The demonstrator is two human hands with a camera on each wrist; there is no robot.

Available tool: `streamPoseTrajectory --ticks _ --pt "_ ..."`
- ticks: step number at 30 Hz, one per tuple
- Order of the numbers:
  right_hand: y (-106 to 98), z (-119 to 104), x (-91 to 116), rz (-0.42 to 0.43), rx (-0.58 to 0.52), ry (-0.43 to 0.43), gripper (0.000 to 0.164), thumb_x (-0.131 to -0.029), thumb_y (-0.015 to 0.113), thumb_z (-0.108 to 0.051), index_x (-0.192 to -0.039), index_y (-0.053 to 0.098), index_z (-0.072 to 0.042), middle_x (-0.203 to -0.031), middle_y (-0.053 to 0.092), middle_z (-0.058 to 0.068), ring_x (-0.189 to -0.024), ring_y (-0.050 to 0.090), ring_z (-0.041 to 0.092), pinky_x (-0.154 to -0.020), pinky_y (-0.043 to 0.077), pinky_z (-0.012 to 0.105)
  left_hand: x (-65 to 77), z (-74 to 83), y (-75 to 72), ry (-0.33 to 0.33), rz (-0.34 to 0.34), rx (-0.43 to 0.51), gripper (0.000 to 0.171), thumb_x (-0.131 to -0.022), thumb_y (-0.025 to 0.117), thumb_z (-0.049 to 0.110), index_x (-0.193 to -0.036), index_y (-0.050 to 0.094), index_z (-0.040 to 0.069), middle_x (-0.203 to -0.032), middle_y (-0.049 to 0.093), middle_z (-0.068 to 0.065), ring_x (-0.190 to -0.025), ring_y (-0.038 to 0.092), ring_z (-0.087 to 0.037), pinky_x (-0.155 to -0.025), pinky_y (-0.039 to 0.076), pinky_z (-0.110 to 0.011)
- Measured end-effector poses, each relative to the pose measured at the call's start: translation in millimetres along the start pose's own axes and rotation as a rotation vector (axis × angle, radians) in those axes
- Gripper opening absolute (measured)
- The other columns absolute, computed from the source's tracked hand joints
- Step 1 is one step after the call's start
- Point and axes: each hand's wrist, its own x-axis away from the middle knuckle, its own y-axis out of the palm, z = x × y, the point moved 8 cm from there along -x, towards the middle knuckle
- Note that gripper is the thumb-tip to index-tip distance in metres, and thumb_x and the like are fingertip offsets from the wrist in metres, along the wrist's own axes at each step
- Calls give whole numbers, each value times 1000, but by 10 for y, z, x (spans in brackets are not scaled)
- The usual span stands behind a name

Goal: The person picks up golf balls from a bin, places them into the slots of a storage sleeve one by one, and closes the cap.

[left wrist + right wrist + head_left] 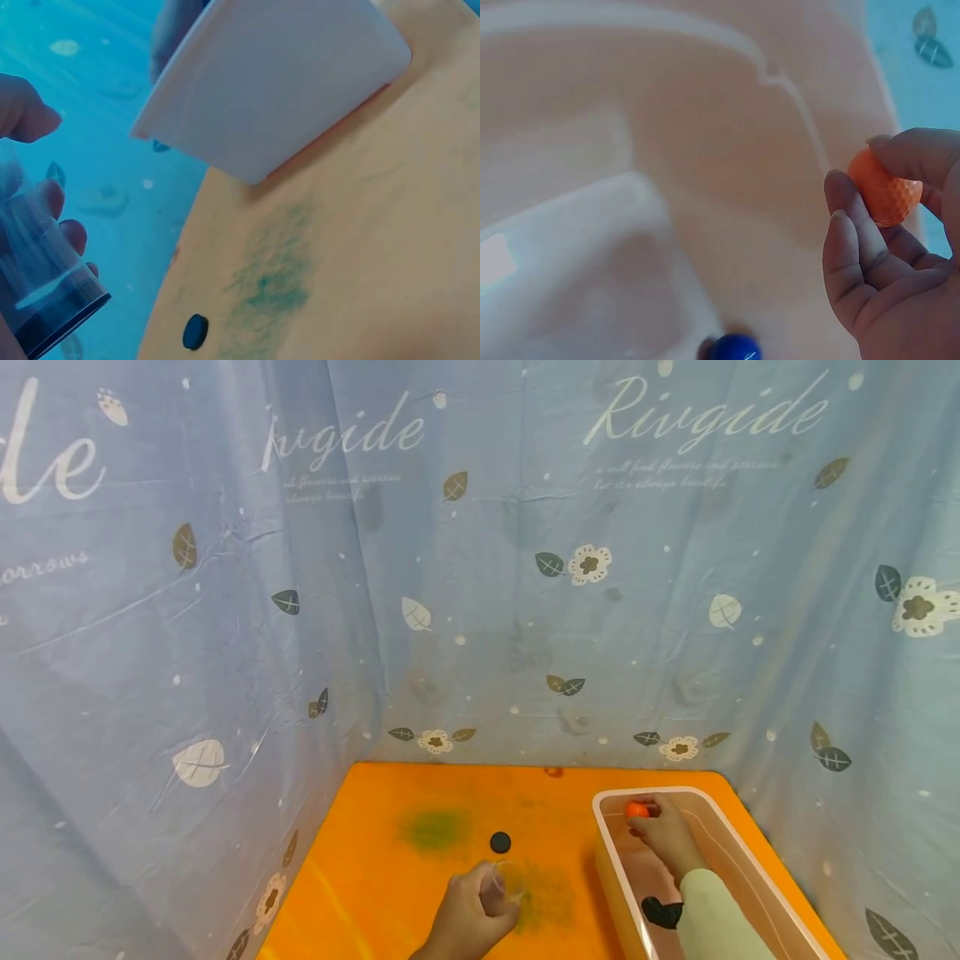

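Observation:
My left hand (472, 912) grips a clear, see-through container (46, 251) above the orange table, fingers wrapped round its side. One end of it has a dark band, as the left wrist view shows. Between thumb and fingers of my right hand (670, 837) is an orange golf ball (883, 187), its dimples plain in the right wrist view. That hand is over the far end of a pale pink plastic tub (620, 893). A small black disc (500, 842) lies on the table just beyond the left hand.
A glossy blue ball (736, 348) sits inside the tub. In the head view, a dark object (660, 912) in the tub is partly covered by the right sleeve. Green smudges (435, 828) mark the table top (375, 877). Blue printed curtains (510, 610) surround the table's back and sides.

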Motion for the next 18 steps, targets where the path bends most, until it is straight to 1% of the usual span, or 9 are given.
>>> streamPoseTrajectory --ticks 4,9,13,15,18 --pt "56 -207 42 -25 -40 -19 46 -92 66 -18 -130 47 -3 -123 48 22 -96 64 36 -82 51 38 30 -59 -10 -35 4 -18 16 -87 70 27 -86 56 20 -70 59 4 -59 58 -11 -55 49 -29" --pt "169 -529 142 -63 -146 -72 51 -89 69 -17 -131 45 -1 -124 45 23 -96 63 36 -82 51 37 25 -66 -14 -27 9 -42 16 -86 71 25 -86 56 20 -67 57 5 -56 56 -10 -54 49 -28" --pt "309 -784 269 -109 -193 -120 52 -89 70 -15 -132 44 0 -124 43 22 -96 62 36 -83 51 37 26 -65 -13 -32 4 -45 18 -86 71 29 -86 56 20 -66 57 5 -57 58 -11 -54 50 -28" --pt "390 -893 344 -140 -208 -136 52 -89 70 -16 -132 44 -2 -124 43 21 -97 62 34 -84 50 37 31 -77 -14 -42 5 -46 20 -86 72 31 -86 56 20 -66 58 5 -58 60 -11 -54 50 -28" --pt "511 -1031 462 -186 -231 -148 50 -88 70 -18 -131 46 -8 -124 44 18 -97 63 33 -86 49 40 37 -98 -8 -43 7 -42 19 -86 71 30 -85 56 20 -64 58 5 -56 60 -11 -52 50 -29"
